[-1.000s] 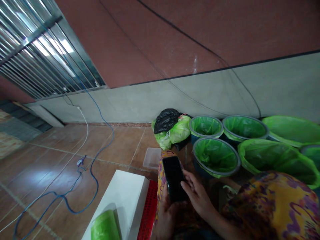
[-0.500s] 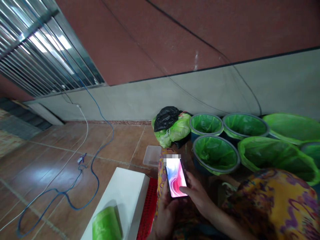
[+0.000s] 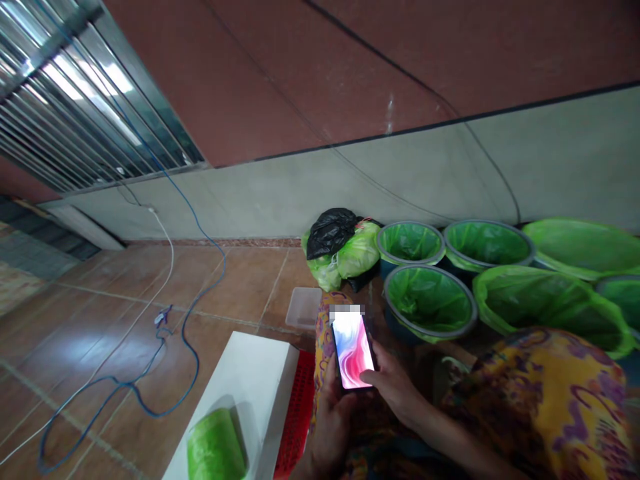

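Observation:
A smartphone (image 3: 352,349) with a lit pink, white and blue screen is upright in front of me. My left hand (image 3: 331,420) grips it from below, fingers wrapped round its lower edge. My right hand (image 3: 395,388) rests against the phone's right side, the thumb touching the lower part of the screen. Both hands hover over my lap, which is covered in yellow and purple patterned cloth (image 3: 545,393).
Several basins lined with green plastic (image 3: 429,301) stand at the right by the wall. Tied green and black bags (image 3: 340,250) lie beside them. A clear plastic box (image 3: 304,308), a white block (image 3: 245,393) with a green roll (image 3: 215,445), a red basket (image 3: 297,417) and blue cables (image 3: 185,327) are on the tiled floor.
The phone screen was dark a second ago and is now lit. My right thumb has come onto the lower screen. The view has tilted slightly.

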Tool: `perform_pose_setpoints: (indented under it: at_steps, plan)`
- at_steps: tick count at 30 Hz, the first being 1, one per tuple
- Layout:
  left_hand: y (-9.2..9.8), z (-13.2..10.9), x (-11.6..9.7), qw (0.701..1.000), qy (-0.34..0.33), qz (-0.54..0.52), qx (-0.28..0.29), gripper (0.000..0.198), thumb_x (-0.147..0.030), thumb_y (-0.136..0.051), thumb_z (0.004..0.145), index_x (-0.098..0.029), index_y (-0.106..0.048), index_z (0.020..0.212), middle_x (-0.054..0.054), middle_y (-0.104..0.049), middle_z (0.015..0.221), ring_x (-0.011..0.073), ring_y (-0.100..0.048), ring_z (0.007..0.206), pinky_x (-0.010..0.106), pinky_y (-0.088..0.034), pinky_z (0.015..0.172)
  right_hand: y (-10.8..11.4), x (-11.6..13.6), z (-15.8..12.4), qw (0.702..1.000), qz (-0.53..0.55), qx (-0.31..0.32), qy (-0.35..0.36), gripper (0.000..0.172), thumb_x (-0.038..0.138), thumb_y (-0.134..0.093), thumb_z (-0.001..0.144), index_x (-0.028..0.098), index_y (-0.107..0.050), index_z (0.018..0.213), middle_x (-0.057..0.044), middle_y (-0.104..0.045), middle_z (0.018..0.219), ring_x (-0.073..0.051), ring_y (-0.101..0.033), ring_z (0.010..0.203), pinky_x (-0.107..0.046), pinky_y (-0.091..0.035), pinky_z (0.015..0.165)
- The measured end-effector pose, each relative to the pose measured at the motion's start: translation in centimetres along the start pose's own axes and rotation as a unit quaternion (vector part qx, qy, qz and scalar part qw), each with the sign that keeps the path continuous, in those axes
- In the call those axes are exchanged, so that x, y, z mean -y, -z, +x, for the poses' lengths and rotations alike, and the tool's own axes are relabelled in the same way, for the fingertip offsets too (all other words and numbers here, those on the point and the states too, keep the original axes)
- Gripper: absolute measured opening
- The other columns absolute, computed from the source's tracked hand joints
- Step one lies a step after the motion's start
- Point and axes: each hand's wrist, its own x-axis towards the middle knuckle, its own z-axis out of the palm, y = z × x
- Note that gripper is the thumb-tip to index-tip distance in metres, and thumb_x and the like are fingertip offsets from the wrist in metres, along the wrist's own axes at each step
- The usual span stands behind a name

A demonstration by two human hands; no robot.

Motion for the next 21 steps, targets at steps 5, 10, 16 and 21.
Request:
perform_pose_setpoints:
  at_steps: [5, 10, 16, 21]
  plan:
    - [0.1, 0.2, 0.4, 0.999, -0.025, -0.002, 0.035, 0.089, -0.02, -0.064, 0.072, -0.026, -0.048, 0.159, 0.009, -0.064, 0.153, 0.0358, -0.063, 0.135, 0.051, -0.05, 0.118, 0.0, -1.1, 0.3, 0.998, 0.045, -0.038, -0.02, 0.055, 0.039, -0.08, 0.074, 0.025, -0.073, 0.127, -0.009, -0.078, 0.13, -0.038, -0.068, 0.126, -0.056, -0.05, 0.112]
    - [1.0, 0.3, 1.5, 0.999, -0.025, 0.013, 0.029, 0.096, -0.018, -0.062, 0.073, -0.027, -0.037, 0.165, 0.01, -0.068, 0.147, 0.0368, -0.069, 0.126, 0.055, -0.056, 0.11, -0.2, -1.4, 0.3, 0.992, 0.102, -0.065, -0.047, 0.062, 0.058, -0.086, 0.074, 0.027, -0.075, 0.126, -0.008, -0.076, 0.136, -0.036, -0.064, 0.134, -0.056, -0.045, 0.118]
    - [2.3, 0.3, 2.7, 1.0, -0.013, 0.018, 0.019, 0.09, -0.018, -0.064, 0.078, -0.027, -0.04, 0.164, 0.011, -0.071, 0.141, 0.0367, -0.07, 0.122, 0.054, -0.059, 0.105, -0.5, -0.8, 0.1, 0.991, 0.105, -0.066, -0.047, 0.063, 0.065, -0.087, 0.07, 0.028, -0.077, 0.121, -0.007, -0.079, 0.13, -0.036, -0.066, 0.13, -0.051, -0.049, 0.113]
    - [3.0, 0.7, 3.0, 0.999, 0.011, -0.015, 0.028, 0.087, -0.012, -0.067, 0.078, -0.028, -0.043, 0.161, 0.008, -0.068, 0.146, 0.0337, -0.066, 0.13, 0.05, -0.055, 0.109, 0.2, 0.8, 0.8, 0.986, 0.071, -0.14, -0.052, 0.061, 0.07, -0.085, 0.066, 0.025, -0.078, 0.106, -0.009, -0.082, 0.109, -0.033, -0.073, 0.102, -0.044, -0.057, 0.088]
